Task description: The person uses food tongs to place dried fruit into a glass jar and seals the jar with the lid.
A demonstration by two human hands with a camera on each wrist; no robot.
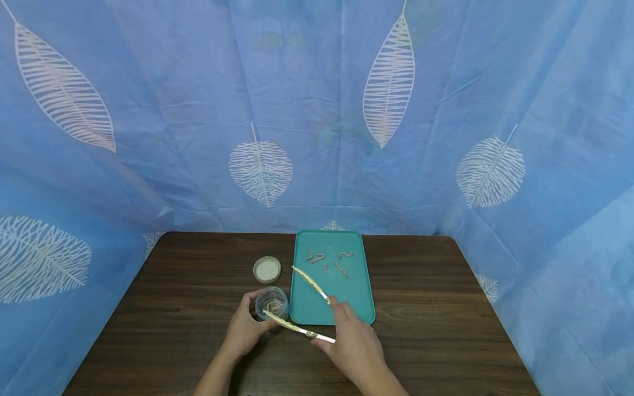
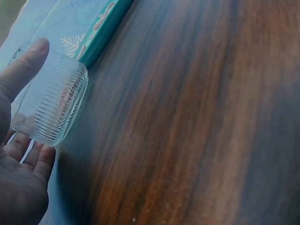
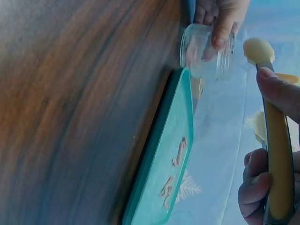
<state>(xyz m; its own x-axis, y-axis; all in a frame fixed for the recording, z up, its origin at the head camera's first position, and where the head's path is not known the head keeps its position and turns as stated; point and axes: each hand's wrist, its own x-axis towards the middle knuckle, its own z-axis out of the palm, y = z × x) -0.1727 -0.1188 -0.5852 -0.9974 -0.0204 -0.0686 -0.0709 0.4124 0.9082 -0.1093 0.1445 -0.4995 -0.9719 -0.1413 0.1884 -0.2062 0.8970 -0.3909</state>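
My left hand [image 1: 245,330] holds a clear ribbed glass jar [image 1: 271,297] on the table, thumb on one side and fingers around the other. The jar's mouth is uncovered, and something pale pinkish shows through its wall in the left wrist view. My right hand [image 1: 359,344] grips a pair of tongs [image 1: 309,280] with yellowish tips, its two arms spread wide. One tip overlaps the jar's near rim in the head view, while the other hangs over the tray. Several pinkish, worm-like strips [image 1: 340,269] lie on the teal tray [image 1: 356,297], right beside the jar.
A round jar lid [image 1: 267,269] lies behind the jar, left of the tray. The dark wooden table [image 1: 426,308] ends at a blue curtain [image 1: 317,110] with white leaf prints, which hangs behind it and along both sides.
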